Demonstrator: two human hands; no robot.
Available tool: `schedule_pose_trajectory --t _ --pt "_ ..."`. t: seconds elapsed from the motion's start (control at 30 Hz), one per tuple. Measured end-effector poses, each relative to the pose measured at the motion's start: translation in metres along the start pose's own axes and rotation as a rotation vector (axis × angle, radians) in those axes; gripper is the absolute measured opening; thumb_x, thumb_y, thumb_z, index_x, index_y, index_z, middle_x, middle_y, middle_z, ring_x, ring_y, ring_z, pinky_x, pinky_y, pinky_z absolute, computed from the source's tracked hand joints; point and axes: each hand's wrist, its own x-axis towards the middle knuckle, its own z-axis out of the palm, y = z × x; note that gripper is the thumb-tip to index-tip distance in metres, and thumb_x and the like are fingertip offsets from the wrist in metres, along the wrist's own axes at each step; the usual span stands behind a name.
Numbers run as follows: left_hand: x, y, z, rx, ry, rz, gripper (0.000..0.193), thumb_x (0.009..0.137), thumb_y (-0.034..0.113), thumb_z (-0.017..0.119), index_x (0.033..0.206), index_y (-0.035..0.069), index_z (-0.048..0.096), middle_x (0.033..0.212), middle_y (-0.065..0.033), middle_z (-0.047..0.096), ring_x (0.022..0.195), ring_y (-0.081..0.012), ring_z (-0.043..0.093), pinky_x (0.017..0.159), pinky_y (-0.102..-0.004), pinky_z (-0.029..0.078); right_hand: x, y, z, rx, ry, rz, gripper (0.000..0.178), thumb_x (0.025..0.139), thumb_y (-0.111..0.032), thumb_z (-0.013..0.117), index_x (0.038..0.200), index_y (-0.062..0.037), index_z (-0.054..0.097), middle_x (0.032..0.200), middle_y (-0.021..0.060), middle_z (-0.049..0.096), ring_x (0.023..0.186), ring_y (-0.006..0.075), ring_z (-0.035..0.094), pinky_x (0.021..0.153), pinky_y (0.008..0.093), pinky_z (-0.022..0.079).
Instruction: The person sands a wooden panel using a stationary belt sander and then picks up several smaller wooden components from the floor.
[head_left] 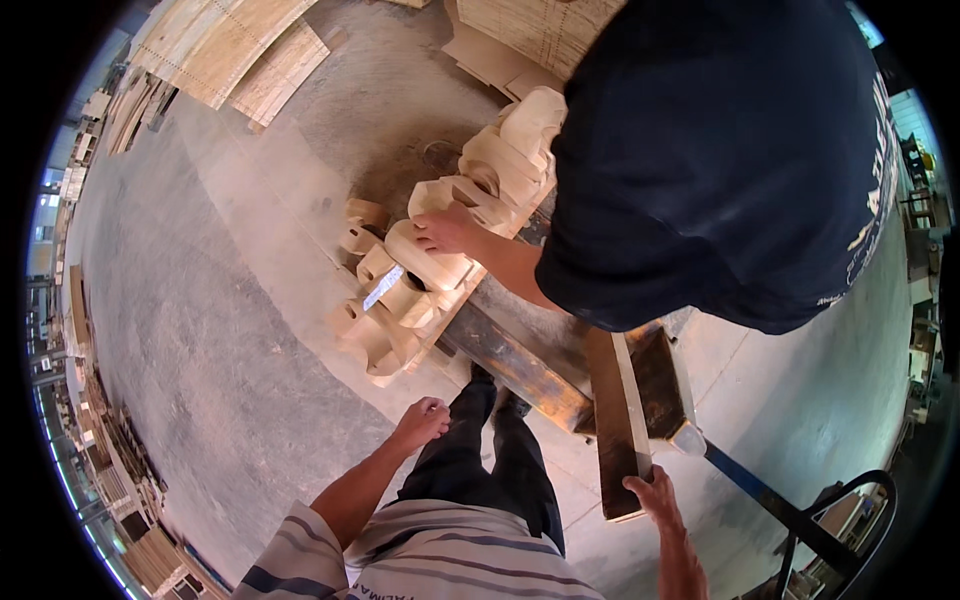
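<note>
My right hand [655, 495] grips the near end of a long board [618, 425], dark on its broad face and pale along its edge. The board slants across the body of a pallet jack [665, 385]. Loosely curled in the air by my left thigh is my left hand [424, 424], with nothing seen in it. Ahead of it lie several pale shaped wooden blocks [495, 165] with curved cut-outs, in a row on a wooden base [440, 325]. A co-worker's hand [447, 230] rests on one block in the middle of the row.
A co-worker in a dark shirt [710, 170] leans in from the right, hiding part of the load. The pallet jack's dark handle [860, 550] reaches to the lower right. Plywood sheets [220, 45] lie at the far left. Stacked lumber [110, 440] lines the left side of the concrete floor [200, 290].
</note>
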Motion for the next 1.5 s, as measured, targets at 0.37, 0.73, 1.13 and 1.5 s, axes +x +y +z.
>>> schedule_pose_trajectory --t 0.37,0.73,1.13,1.5 --pt "0.003 -0.003 -0.027 -0.021 0.053 -0.018 0.031 0.081 0.022 0.052 0.101 -0.001 0.052 0.078 -0.0075 0.059 0.064 -0.0135 0.058 0.056 -0.0251 0.047 -0.01 -0.027 0.017 0.05 -0.036 -0.008 0.052 0.064 -0.029 0.07 0.096 0.0092 0.055 0.082 0.0181 0.062 0.077 0.0247 0.059 0.067 0.0342 0.047" --pt "0.016 0.0 -0.059 -0.012 0.016 0.039 0.029 0.08 0.02 0.053 0.1 -0.001 0.053 0.079 -0.0077 0.059 0.064 -0.0141 0.059 0.054 -0.025 0.047 -0.048 -0.056 0.007 -0.038 0.051 0.002 0.055 0.063 -0.032 0.071 0.099 0.007 0.056 0.09 0.0213 0.062 0.086 0.0309 0.06 0.075 0.0363 0.047" --pt "0.016 0.039 -0.081 -0.017 -0.049 0.178 0.02 0.079 0.019 0.054 0.091 0.004 0.05 0.076 -0.0056 0.056 0.065 -0.0129 0.057 0.056 -0.0241 0.046 -0.061 -0.057 -0.006 0.018 0.166 0.066 0.058 0.063 -0.038 0.068 0.098 0.0065 0.057 0.086 0.0193 0.061 0.081 0.0279 0.058 0.072 0.0352 0.045" --pt "0.02 0.082 -0.048 -0.14 -0.059 0.253 0.026 0.079 0.017 0.056 0.1 0.001 0.05 0.081 -0.0065 0.059 0.068 -0.0137 0.06 0.057 -0.0246 0.048 -0.01 -0.089 -0.044 0.212 0.162 0.038 0.067 0.061 -0.041 0.069 0.103 0.0105 0.055 0.098 0.0228 0.059 0.093 0.0286 0.056 0.08 0.0346 0.044"
